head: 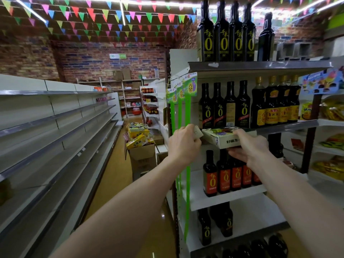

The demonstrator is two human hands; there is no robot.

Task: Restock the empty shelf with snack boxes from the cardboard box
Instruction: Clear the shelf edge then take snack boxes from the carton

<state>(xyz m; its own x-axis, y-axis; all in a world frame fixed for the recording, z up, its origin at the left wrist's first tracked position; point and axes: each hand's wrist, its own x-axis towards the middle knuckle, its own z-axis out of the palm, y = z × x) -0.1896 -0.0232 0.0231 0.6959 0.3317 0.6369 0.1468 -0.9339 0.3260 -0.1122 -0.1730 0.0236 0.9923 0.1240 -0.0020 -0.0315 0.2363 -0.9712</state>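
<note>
In the head view, a snack box (221,139), pale with a green top, is held in the air in front of the edge of the bottle shelf (290,125). It is not resting on any shelf that can be made out. It is gripped by the right hand (250,146), with the thumb laid on top and the fingers passed beneath it. The left hand (183,144) is seen just beside the box's left end, its fingers curled round a small pale item (198,133). Whether this is a second box cannot be told.

The cardboard box (143,157) is seen on the floor well down the aisle, open and heaped with yellow snack boxes (136,139) that rise above its rim. The empty shelf (55,131) is seen along the left side of the aisle. Its near tiers are bare, and only a few small goods are visible at its far end.

The task is therefore judged to be at an early stage. One box is in hand and not yet placed, and nearly the whole supply is left to be shelved. The held box is on the side away from the empty shelf, so a turn to the left is judged to be needed before it can be set down.
</note>
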